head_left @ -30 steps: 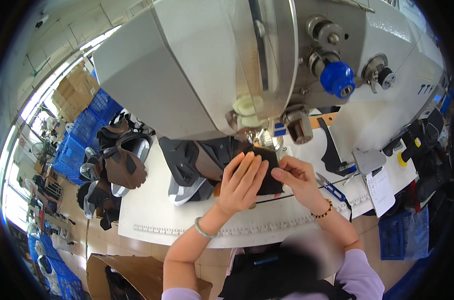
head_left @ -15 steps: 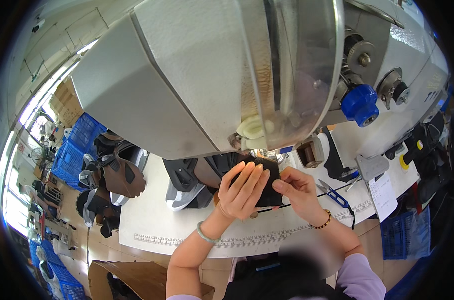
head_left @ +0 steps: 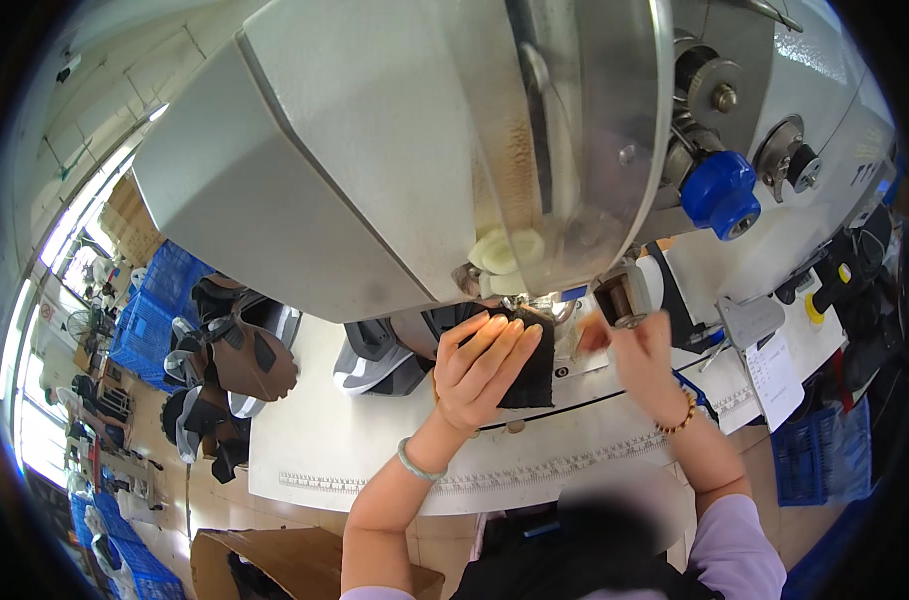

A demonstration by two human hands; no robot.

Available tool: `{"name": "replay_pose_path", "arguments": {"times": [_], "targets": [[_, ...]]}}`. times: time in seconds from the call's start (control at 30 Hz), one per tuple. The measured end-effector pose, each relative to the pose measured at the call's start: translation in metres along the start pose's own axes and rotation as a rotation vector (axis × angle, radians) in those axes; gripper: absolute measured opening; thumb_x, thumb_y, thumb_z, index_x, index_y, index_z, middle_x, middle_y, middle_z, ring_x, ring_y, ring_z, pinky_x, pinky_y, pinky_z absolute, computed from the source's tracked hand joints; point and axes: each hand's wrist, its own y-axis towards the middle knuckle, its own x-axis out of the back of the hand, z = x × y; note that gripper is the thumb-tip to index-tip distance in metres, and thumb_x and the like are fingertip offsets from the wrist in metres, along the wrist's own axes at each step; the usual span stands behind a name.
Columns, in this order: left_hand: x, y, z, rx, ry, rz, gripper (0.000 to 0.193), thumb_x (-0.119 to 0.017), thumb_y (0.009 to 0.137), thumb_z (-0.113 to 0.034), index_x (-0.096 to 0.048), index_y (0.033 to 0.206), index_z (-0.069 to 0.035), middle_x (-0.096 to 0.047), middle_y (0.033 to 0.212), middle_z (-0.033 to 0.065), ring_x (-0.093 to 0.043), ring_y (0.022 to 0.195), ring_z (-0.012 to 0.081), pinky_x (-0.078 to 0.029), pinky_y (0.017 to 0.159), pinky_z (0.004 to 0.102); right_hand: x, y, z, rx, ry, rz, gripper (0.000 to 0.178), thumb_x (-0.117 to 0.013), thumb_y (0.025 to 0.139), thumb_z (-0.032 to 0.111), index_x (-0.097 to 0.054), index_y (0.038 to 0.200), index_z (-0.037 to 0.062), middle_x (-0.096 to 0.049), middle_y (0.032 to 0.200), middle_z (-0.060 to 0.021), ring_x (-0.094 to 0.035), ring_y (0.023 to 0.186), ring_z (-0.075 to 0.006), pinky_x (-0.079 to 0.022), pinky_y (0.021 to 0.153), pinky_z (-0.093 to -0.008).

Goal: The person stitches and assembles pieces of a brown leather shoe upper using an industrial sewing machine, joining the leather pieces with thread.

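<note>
A large grey sewing machine head (head_left: 374,170) with a clear guard hangs over the work. Below its needle area, my left hand (head_left: 484,370) holds a black piece of material (head_left: 534,372), fingers laid straight across its face. The left thumb is mostly hidden. My right hand (head_left: 642,365) is off the black piece, to its right, beside a metal bobbin-like part (head_left: 620,297) of the machine. Motion smears its fingers, so what they hold, if anything, cannot be seen. Grey, brown and black shoe uppers (head_left: 379,360) lie just left of my left hand.
More shoe uppers (head_left: 249,350) hang at the table's left edge. A tape ruler (head_left: 494,482) runs along the white table's front. Blue-handled snips (head_left: 696,392) lie by my right wrist, near a paper sheet (head_left: 772,378). A cardboard box (head_left: 274,560) and blue crates (head_left: 159,315) stand around.
My right hand has let go of the black piece and moved right and up. My left hand has stayed on it. The whole view has shifted slightly.
</note>
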Motion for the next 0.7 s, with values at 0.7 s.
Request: {"name": "replay_pose_path", "arguments": {"times": [0.7], "targets": [[-0.002, 0.002, 0.016, 0.076, -0.247, -0.052, 0.037, -0.069, 0.055, -0.010, -0.069, 0.092, -0.009, -0.061, 0.090, 0.0007, -0.057, 0.087, 0.0193, -0.049, 0.076, 0.0315, -0.046, 0.046, -0.003, -0.321, 0.578, -0.371, 0.015, -0.052, 0.081, 0.014, -0.052, 0.066, 0.0090, -0.048, 0.056, 0.0040, -0.037, 0.039, -0.0022, -0.028, 0.036, -0.0187]]}}
